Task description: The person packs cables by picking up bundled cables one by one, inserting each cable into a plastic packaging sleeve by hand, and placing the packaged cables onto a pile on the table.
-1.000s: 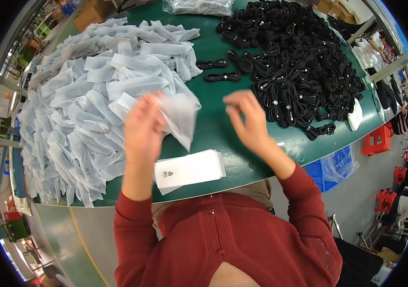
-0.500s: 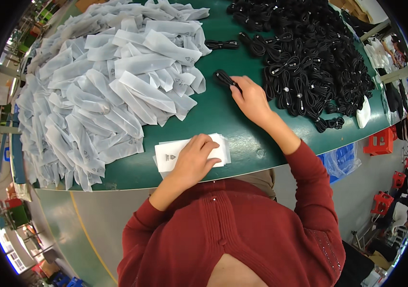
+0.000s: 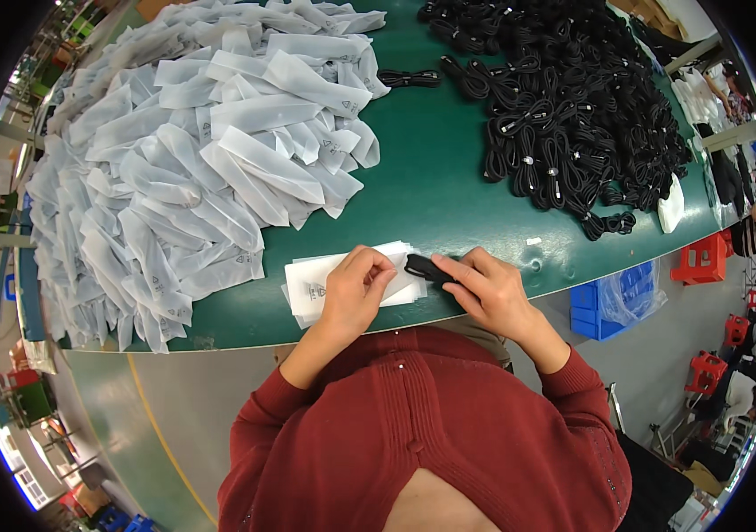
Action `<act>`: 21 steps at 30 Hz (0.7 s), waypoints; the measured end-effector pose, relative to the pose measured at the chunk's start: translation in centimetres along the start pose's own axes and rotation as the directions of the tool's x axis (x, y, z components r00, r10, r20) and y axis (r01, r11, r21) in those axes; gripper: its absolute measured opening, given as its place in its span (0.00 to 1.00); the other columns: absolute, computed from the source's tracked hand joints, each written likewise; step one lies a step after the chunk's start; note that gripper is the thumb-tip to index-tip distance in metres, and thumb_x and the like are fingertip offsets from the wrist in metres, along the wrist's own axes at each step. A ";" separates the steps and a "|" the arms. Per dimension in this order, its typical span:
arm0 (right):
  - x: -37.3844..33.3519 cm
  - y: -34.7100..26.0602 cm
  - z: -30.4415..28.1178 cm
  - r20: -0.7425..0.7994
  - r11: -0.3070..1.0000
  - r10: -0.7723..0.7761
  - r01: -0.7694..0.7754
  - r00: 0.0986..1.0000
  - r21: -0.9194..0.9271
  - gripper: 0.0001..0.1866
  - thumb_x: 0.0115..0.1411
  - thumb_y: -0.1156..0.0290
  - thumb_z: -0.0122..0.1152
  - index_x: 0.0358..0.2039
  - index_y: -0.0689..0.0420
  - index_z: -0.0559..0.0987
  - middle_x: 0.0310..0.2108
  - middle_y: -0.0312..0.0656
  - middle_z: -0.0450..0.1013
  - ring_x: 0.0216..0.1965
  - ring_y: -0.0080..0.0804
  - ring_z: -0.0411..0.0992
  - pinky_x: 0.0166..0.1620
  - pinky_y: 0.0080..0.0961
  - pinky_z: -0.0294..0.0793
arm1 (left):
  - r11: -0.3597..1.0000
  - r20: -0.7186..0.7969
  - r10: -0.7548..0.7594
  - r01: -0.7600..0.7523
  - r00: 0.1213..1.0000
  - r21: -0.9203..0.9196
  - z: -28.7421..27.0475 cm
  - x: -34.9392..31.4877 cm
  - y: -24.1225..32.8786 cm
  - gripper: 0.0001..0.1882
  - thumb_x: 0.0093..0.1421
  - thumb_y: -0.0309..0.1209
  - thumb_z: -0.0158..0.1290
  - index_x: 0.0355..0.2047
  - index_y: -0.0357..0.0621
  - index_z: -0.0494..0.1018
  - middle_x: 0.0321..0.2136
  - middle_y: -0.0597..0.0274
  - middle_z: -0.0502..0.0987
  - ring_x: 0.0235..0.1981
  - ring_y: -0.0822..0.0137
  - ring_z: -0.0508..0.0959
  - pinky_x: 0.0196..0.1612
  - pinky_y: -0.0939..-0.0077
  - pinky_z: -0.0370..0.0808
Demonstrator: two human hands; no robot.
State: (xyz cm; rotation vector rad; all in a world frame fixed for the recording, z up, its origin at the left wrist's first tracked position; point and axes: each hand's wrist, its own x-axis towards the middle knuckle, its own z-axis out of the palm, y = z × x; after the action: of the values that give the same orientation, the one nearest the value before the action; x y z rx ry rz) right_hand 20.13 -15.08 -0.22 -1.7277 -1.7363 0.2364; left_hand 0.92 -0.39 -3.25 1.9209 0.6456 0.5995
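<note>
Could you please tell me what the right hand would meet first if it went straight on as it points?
Beyond the cable it holds, the right hand would probably meet the bag stack first, though depth is unclear.

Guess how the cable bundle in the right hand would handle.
The cable bundle likely flexes yet holds together, being looped compactly. It probably wouldn't roll easily, looking long, not round. Probably light: the right hand pinches one end.

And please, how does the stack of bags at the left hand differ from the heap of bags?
The stack is small; the heap is far larger. The stack lies flat and fairly aligned; the heap is jumbled and bulky. Both are pale, with some dark print.
</note>
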 end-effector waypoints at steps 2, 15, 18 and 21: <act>0.2 0.1 -0.2 0.034 0.999 -0.033 0.034 0.999 -0.041 0.24 0.54 0.74 0.67 0.54 0.51 0.79 0.27 0.39 0.67 0.25 0.35 0.69 0.28 0.31 0.71 | 1.000 -0.007 -0.007 0.007 1.000 -0.012 -0.1 0.0 0.1 0.04 0.58 0.19 0.57 0.32 0.36 0.72 0.29 0.58 0.74 0.26 0.65 0.75 0.30 0.74 0.73; 2.1 0.0 2.0 0.103 0.924 0.043 -0.079 0.994 0.373 0.08 0.61 0.78 0.60 0.42 0.59 0.78 0.42 0.46 0.70 0.40 0.38 0.72 0.41 0.29 0.74 | 0.926 0.063 0.353 -0.358 0.934 0.121 -1.0 1.6 2.3 0.09 0.52 0.18 0.59 0.31 0.39 0.71 0.34 0.57 0.74 0.36 0.54 0.74 0.38 0.64 0.72; 3.5 -0.2 2.0 -0.024 0.893 -0.041 0.047 0.999 0.447 0.13 0.60 0.80 0.60 0.46 0.59 0.78 0.46 0.47 0.68 0.43 0.38 0.71 0.43 0.29 0.74 | 0.977 0.008 0.215 -0.215 0.977 0.003 -1.9 2.2 2.7 0.07 0.55 0.18 0.58 0.32 0.40 0.72 0.36 0.59 0.76 0.38 0.65 0.74 0.36 0.76 0.71; 5.5 -0.1 2.1 -0.129 0.745 0.045 0.053 0.991 0.665 0.17 0.59 0.81 0.61 0.50 0.59 0.76 0.47 0.46 0.68 0.40 0.32 0.72 0.41 0.26 0.74 | 0.957 -0.064 0.074 -0.089 0.995 -0.275 -3.7 4.2 3.3 0.04 0.59 0.19 0.56 0.33 0.40 0.73 0.36 0.66 0.75 0.37 0.74 0.73 0.37 0.79 0.70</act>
State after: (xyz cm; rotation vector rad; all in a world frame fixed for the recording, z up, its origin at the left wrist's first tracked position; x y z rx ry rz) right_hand 19.42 -9.29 0.03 -1.1672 -1.3149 0.6413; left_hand 2.14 3.56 1.72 1.6788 0.4878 0.7542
